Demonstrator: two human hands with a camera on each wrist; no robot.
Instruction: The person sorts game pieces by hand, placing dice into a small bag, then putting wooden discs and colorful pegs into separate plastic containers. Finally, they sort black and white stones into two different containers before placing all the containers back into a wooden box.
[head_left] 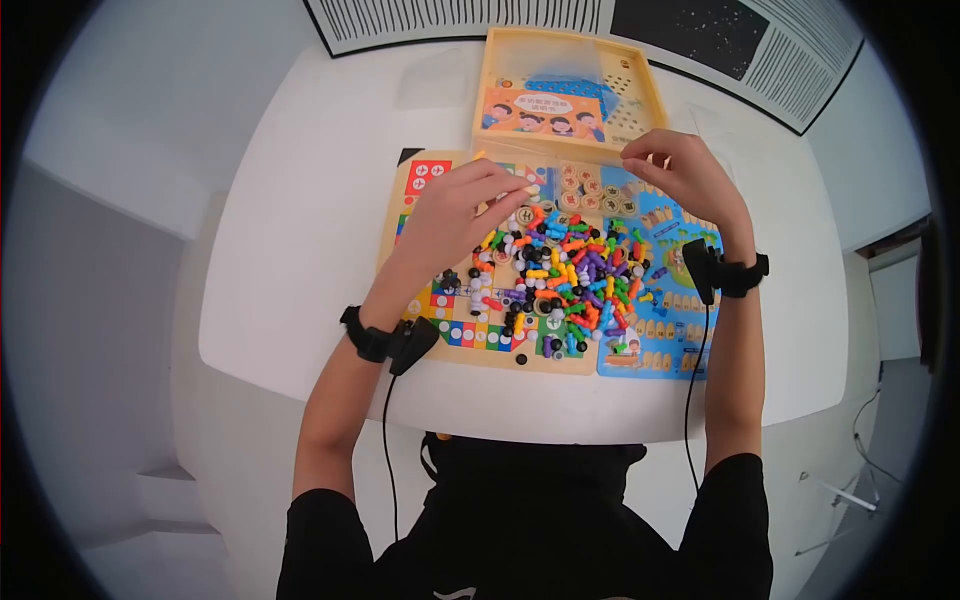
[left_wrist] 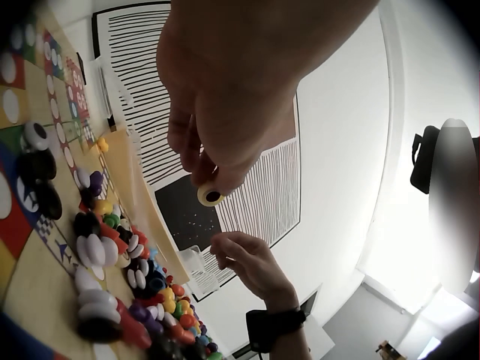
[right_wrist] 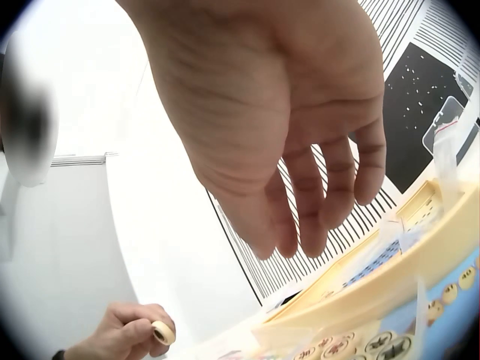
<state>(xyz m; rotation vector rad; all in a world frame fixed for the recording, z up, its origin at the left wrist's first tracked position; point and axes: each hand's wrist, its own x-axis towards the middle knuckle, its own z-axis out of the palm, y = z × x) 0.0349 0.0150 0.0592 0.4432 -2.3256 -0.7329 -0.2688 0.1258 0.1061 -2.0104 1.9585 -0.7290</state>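
In the head view my left hand (head_left: 463,212) is raised over the left part of the board, pinching a pale round Chinese chess piece (left_wrist: 211,196) between thumb and fingers. Its dark-marked face shows in both wrist views. My right hand (head_left: 688,172) hovers over the back right with fingers loosely bent, and the right wrist view shows no object in them. Below it and to the left, a clear plastic box (head_left: 600,208) holds several wooden Chinese chess discs. Between the hands, a heap of colourful pegs and black and white pieces (head_left: 575,265) covers the board.
A wooden tray (head_left: 655,100) at the back contains an orange booklet (head_left: 545,112) and a blue perforated sheet. The printed game board (head_left: 400,335) lies beside a blue board (head_left: 655,372). Clear plastic (head_left: 435,80) sits at the back left of the white table (head_left: 270,250).
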